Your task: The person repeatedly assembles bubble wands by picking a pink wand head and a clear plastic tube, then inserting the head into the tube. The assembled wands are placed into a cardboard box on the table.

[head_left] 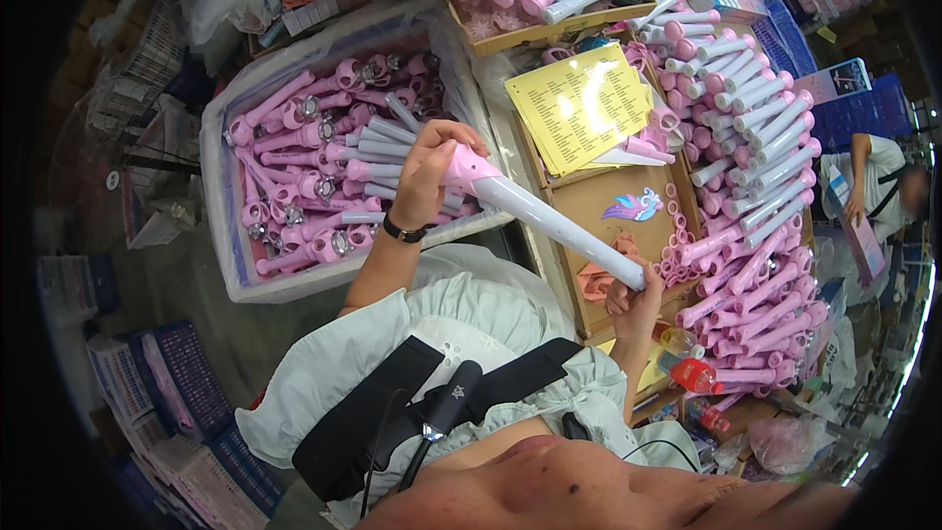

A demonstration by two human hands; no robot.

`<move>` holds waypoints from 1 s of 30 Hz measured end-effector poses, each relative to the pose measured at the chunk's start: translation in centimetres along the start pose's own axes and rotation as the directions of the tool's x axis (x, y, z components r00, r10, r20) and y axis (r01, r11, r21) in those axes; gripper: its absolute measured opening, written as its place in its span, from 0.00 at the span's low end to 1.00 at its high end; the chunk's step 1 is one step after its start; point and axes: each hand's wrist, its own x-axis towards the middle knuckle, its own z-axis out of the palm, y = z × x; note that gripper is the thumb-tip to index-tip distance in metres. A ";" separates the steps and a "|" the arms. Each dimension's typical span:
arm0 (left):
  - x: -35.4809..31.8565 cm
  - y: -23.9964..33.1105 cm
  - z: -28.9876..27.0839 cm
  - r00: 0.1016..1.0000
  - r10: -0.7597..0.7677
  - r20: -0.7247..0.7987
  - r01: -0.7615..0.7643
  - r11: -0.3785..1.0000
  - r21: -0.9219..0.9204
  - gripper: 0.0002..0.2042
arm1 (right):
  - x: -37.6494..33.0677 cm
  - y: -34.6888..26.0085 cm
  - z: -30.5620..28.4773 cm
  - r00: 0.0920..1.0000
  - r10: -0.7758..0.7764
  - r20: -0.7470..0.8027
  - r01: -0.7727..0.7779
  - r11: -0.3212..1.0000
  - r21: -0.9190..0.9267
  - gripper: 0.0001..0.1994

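Observation:
A toy wand (559, 221) with a pink head and a long pale grey tube lies slantwise between my hands. My left hand (427, 172), with a dark watch on its wrist, is closed around the pink head. The far end of the tube is gripped by my right hand (636, 306), its fingers bent round the tip. Left of the wand stands a lined foam box (218, 167) full of pink wand parts (294, 142) and grey tubes (378, 152). Beneath the tube is a shallow cardboard tray (579, 198) holding a wing-shaped purple and blue piece (633, 204).
Printed yellow sheets (579, 103) overlap the tray. On the right are stacked pink-and-grey wands (770, 137) and pink handles (756, 309). Bottles (695, 373) stand near my right arm. Another box of wands (549, 34) is at the back. Another person (873, 186) works at far right.

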 end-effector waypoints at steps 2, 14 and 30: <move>0.0 0.1 0.3 1.000 0.022 0.009 -0.023 0.998 0.067 0.10 | 0.2 0.5 -0.2 1.000 -0.017 -0.024 0.016 1.000 -0.024 0.19; -0.7 -0.8 2.6 0.942 -0.192 0.276 0.312 0.808 -0.500 0.17 | 2.3 4.4 -2.5 0.963 0.188 -0.191 -0.198 0.980 -0.034 0.15; -0.9 -1.5 8.4 0.775 -0.154 0.613 0.336 0.922 -0.194 0.45 | 9.8 7.6 2.2 0.769 0.627 0.123 -0.436 0.656 -0.617 0.21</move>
